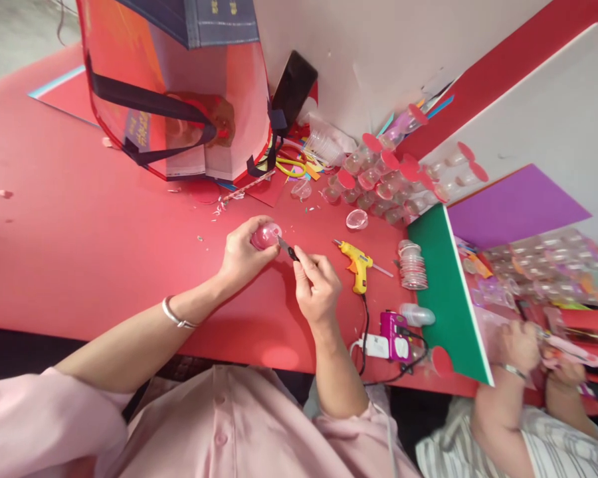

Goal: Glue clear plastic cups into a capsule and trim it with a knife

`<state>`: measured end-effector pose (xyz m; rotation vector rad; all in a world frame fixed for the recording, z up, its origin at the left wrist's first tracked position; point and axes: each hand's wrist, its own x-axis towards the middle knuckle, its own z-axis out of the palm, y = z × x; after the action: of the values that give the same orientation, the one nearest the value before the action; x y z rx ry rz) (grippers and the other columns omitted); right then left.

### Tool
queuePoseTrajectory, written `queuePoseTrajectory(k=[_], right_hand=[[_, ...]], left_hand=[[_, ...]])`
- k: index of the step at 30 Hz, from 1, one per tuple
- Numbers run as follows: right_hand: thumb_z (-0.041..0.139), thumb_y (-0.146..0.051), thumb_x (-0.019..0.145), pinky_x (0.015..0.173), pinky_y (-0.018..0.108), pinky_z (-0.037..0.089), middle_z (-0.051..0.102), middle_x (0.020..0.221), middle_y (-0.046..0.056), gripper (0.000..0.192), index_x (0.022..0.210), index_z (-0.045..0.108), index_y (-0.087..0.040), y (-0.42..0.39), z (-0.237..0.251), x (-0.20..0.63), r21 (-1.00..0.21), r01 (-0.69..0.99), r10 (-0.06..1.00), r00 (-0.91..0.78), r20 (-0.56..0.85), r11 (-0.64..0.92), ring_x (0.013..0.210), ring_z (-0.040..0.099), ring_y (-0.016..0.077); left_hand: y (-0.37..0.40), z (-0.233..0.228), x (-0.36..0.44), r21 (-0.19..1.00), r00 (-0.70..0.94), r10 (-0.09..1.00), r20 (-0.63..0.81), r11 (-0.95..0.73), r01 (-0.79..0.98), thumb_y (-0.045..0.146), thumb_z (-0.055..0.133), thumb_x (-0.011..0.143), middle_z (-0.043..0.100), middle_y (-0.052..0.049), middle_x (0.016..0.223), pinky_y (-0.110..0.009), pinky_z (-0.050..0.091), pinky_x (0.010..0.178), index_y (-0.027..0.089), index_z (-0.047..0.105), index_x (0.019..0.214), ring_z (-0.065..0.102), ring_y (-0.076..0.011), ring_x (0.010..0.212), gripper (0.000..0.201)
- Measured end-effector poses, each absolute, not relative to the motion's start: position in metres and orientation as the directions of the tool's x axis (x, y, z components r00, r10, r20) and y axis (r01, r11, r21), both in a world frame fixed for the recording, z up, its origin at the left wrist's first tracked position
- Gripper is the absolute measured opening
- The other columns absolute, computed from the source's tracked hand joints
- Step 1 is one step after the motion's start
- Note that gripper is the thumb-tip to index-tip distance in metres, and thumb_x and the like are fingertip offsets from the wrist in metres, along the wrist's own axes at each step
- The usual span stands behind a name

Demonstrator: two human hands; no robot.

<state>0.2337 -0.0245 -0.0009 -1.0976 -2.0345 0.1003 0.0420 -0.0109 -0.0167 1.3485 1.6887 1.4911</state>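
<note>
My left hand (239,255) grips a small clear plastic cup (266,235) with a pink tint, held on its side above the red table (80,252). My right hand (316,282) pinches a small black-handled blade (288,249), its tip touching the cup's rim. A silver bracelet sits on my left wrist. Both sleeves are pink.
A yellow glue gun (357,263) lies right of my hands, its cord running to a power strip (375,345). Several red-lidded clear cups (383,179) are piled behind. A red tote bag (174,99) stands at the back. A green sheet (446,299) and another person's hands (518,345) are at right.
</note>
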Motion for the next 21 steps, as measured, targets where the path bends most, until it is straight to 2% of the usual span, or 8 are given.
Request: queuePoseTrajectory(k=[15,21], right_hand=[[0.061,-0.025,0.108,0.086,0.027,0.058,0.074,0.102,0.005,0.035,0.138,0.076,-0.030,-0.0258,-0.0016,0.2319,-0.408,0.696,0.757,-0.301,0.580,0.590,0.089,0.072,0.0141],[0.063,-0.027,0.107,0.085,0.027,0.057,0.074,0.099,0.006,0.032,0.135,0.079,-0.030,-0.0205,-0.0058,0.2368,-0.339,0.772,0.753,-0.259,0.605,0.538,0.088,0.071,0.0151]], left_hand=[[-0.0138,-0.0135,0.0427,0.933,-0.362,0.904,0.227,-0.096,0.347,0.023,0.075,0.072,0.081,-0.005,0.109,-0.034,0.061,0.099,0.019,0.075,0.111,0.077,-0.0228,0.100,0.039],[-0.0137,-0.0110,0.0440,0.944,-0.427,0.871,0.244,-0.114,0.308,0.023,0.076,0.075,0.080,-0.004,0.103,-0.031,0.062,0.092,0.019,0.073,0.108,0.076,-0.0204,0.092,0.034]])
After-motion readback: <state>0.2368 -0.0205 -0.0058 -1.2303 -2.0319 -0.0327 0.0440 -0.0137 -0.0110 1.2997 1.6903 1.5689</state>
